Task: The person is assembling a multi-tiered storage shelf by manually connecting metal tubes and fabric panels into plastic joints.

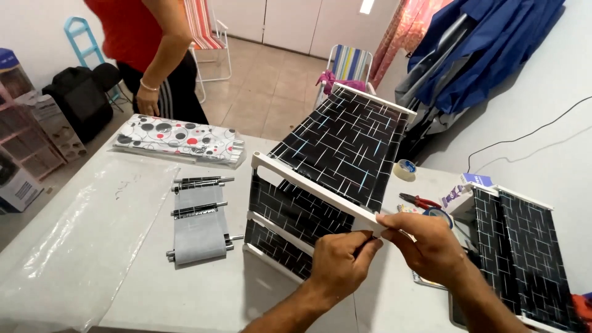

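Scene: a head-worn camera looks down on a white tabletop (203,290) in a tiled room.
Thing in hand: a small fabric shelf rack (327,185), black cloth with thin white and blue lines stretched over white bars, standing tilted near the middle of the tabletop.
Left hand (342,262): fingers pinched closed on the near end of the rack's top white bar.
Right hand (425,243): closed on the same bar end from the other side, fingertips meeting the left hand's.
Handling: it looks light and a little wobbly; the cloth is soft and would sag, so the stiff white bars and corner joints are the places to grip.
Nearby: grey fabric panels on metal rods (198,225), a dotted bundle in plastic (179,139), red-handled pliers (419,201), a tape roll (404,169), a second matching rack (530,259).
Other person: stands at the far side, one arm hanging above the dotted bundle.
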